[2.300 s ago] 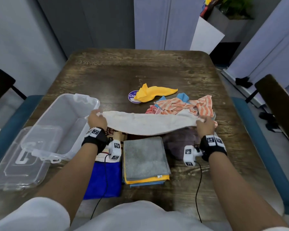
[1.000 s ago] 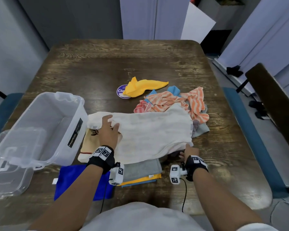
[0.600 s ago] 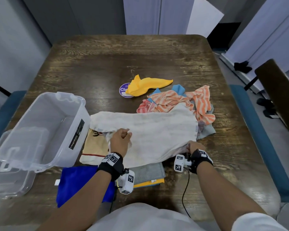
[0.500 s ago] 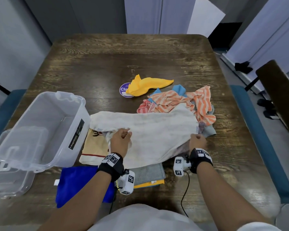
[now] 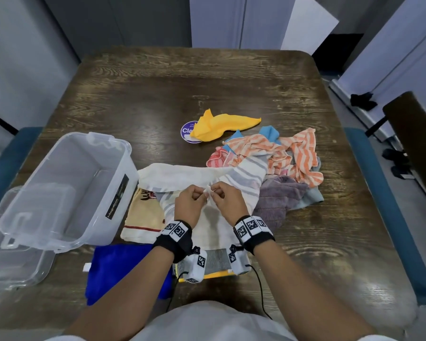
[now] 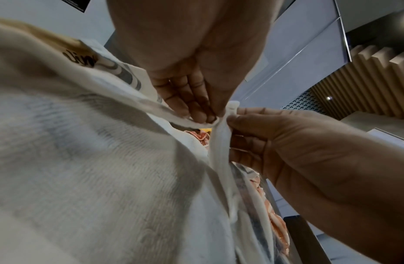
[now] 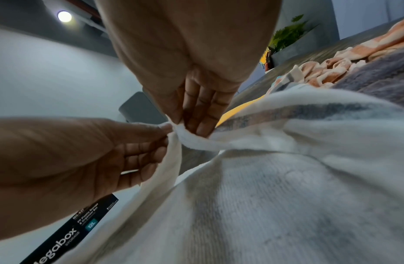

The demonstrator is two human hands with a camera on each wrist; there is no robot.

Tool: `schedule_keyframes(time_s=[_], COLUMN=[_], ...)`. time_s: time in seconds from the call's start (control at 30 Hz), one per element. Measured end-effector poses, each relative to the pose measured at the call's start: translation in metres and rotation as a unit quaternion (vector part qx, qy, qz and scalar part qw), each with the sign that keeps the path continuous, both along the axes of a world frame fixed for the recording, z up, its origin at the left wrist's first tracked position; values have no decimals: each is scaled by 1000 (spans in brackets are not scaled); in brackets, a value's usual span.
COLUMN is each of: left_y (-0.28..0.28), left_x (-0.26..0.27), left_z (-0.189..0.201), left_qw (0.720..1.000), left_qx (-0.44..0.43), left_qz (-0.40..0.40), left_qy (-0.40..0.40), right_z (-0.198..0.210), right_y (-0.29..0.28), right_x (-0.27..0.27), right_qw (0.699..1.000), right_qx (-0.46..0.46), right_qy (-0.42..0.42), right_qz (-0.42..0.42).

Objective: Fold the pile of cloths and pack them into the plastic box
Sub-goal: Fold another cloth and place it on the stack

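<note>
Dark wooden table (image 5: 158, 89) spreads under me, and over its near middle my two hands meet. My left hand (image 5: 190, 205) pinches a corner of the white grey-striped cloth (image 5: 182, 175) between thumb and forefinger, the other fingers curled in. My right hand (image 5: 228, 203) pinches a second corner the same way, and the two pinches touch. The cloth hangs from them in a fold and drapes towards me.

Its near edge lies over the folded stack (image 5: 215, 260), grey on top of yellow. Just left of that stack lies a blue cloth (image 5: 123, 269), and beyond it a cream cloth (image 5: 145, 217) pokes out from under the white one. To my right sits the unfolded pile: a purple-grey towel (image 5: 278, 195) and orange-striped cloths (image 5: 298, 148). Past those, a yellow cloth (image 5: 221, 124) partly covers a round purple sticker (image 5: 188, 131). The clear plastic box (image 5: 67, 183) stands open on my left, its lid (image 5: 15, 267) at its near side.
</note>
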State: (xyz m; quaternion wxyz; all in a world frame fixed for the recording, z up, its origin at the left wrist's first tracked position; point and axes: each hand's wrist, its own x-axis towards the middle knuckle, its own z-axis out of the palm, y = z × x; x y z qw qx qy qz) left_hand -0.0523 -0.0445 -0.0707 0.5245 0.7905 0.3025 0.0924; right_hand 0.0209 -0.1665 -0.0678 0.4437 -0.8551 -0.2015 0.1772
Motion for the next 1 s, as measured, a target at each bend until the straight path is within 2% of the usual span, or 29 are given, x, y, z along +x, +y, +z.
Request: schedule_keyframes(time_s=[0.13,0.23,0.4,0.5,0.57,0.6,0.63,0.7,0.77,0.8,0.9,1.0], left_y=[-1,0,5,9,14,18,23,34,46,52,70,84], left_x=[0,-1,0,3,10,15,21,34,47,52,62,69], left_z=[0,0,4,13,26,34,44,65,90,104,149,178], left_qw=[1000,999,999,1000,999,999,997,993,987,984,973,966], left_qx=[-15,-16,-10,-7,-13,-12,-14,-30,-33,-24,-4,7], left_qz=[3,-24,-40,-22,-3,7,14,23,33,43,65,73], left_qy=[-20,-28,-10,-12,-34,-49,-69,-116,-155,-169,-221,-248], right_z=[3,4,3,7,11,15,18,19,12,8,7,27], right_y=[-4,-4,-5,-6,-9,-9,-8,-8,-14,-19,-27,-22], right_x=[-4,-5,-7,-11,-17,-22,-27,-33,-32,-30,-18,0], right_qw=[1000,1000,998,999,997,996,996,982,949,936,916,920], right_qx=[-12,-8,-6,26,53,52,34,-72,-198,-232,-289,-291], right_qy=[-17,-17,-33,-19,-55,-73,-79,-92,-118,-135,-184,-213], right_qz=[8,12,49,1,-25,-5,39,148,215,228,209,152])
